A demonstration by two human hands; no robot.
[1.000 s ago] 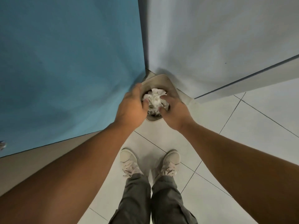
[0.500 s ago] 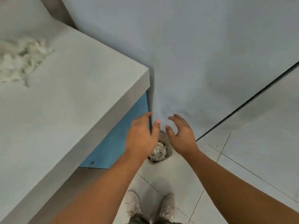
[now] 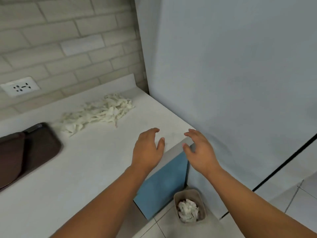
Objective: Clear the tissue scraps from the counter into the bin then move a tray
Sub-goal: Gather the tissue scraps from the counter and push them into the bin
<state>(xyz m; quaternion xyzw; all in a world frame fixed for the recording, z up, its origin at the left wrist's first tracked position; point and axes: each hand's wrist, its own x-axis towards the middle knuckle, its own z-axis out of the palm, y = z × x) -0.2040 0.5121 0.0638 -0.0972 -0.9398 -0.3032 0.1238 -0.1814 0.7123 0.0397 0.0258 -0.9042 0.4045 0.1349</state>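
A loose heap of shredded white tissue scraps (image 3: pixel 99 112) is seen on the pale grey counter (image 3: pixel 72 162), by the brick backsplash. More scraps are held in the small beige bin (image 3: pixel 189 206) on the floor. A dark brown tray (image 3: pixel 25 152) lies left. The left hand (image 3: pixel 148 149) and right hand (image 3: pixel 199 150) are held apart, fingers relaxed, nothing gripped.
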